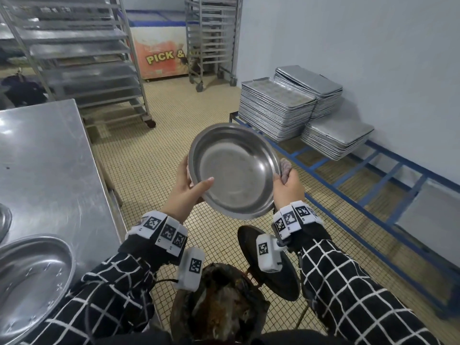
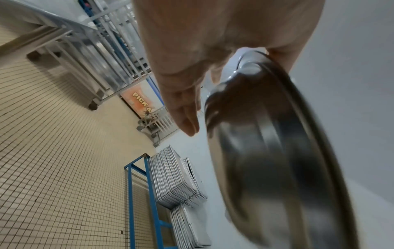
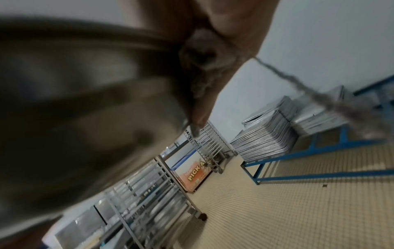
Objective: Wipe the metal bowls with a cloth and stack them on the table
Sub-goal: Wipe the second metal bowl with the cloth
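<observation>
Metal bowl (image 1: 235, 170): tilted, hollow facing near. Left hand (image 1: 185, 189) pinching left rim; right hand (image 1: 288, 186) clutching cloth (image 1: 285, 168), seen from head only.

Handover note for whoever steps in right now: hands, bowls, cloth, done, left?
Left hand: grips the near-left rim of the metal bowl, thumb inside, bowl held in the air over the tiled floor, tilted toward the wearer.
Right hand: grip on the cloth, bunched against the bowl's right rim.
Table: on the left, with another bowl at its near edge.
Done: cannot tell how far this bowl is wiped.
Left: finish wiping, then stack it on the table.
</observation>
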A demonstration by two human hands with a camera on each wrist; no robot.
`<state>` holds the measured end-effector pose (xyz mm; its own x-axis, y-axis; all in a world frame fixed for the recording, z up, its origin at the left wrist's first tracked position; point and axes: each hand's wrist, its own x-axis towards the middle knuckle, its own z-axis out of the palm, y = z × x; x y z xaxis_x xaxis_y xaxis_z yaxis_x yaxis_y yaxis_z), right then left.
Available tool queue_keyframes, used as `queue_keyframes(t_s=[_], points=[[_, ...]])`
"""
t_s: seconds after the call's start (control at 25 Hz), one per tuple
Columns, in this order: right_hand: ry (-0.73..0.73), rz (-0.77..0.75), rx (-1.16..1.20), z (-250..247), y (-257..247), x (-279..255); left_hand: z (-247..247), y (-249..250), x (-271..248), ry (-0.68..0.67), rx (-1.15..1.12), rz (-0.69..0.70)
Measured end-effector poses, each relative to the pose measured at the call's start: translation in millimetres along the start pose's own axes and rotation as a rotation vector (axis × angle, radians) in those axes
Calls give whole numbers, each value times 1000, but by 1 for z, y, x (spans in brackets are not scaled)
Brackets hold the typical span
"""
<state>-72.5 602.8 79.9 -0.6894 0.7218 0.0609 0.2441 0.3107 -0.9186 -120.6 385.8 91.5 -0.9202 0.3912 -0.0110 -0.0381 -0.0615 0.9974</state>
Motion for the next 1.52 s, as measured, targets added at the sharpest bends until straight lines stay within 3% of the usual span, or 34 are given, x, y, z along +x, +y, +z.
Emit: queue_keyframes(t_s=[0.12, 0.2, 0.32, 0.44, 0.52, 0.64, 0.76, 0.84, 0.92, 1.04, 1.12, 1.24, 1.32, 1.52], points=[[34, 38, 98, 8, -10, -9, 13, -2, -8, -2, 103, 33], [-25, 26, 114, 11, -14, -15, 14, -1, -7, 88, 132, 22], [-169, 1, -30, 12, -7, -23, 5, 2, -2, 238, 61, 40], [-194, -53, -166, 16, 4, -33, -6, -1, -2, 237, 62, 46], [-244, -134, -224, 23, 3, -45, -9, -5, -5, 229, 90, 14], [-447, -269, -218, 43, -5, -74, -5, -14, -7, 201, 116, -58], [-690, -523, -205, 57, -2, -104, 0, -11, -7, 154, 128, -61], [-787, -670, -345, 55, 9, -107, -6, -6, 2, 139, 146, -65], [-774, -753, -607, 47, 29, -94, -15, 0, 6, 131, 184, -82], [-706, -724, -840, 39, 50, -77, -16, 6, 5, 68, 208, -82], [-723, -675, -704, 44, 44, -83, -10, 7, 2, 53, 215, -38], [-715, -632, -265, 52, 19, -105, 0, 9, 3, 100, 205, 54], [-655, -614, -213, 50, 15, -107, 4, 12, 5, 118, 210, 90], [-519, -700, -785, 28, 49, -63, 4, 16, 6, 57, 184, 66]])
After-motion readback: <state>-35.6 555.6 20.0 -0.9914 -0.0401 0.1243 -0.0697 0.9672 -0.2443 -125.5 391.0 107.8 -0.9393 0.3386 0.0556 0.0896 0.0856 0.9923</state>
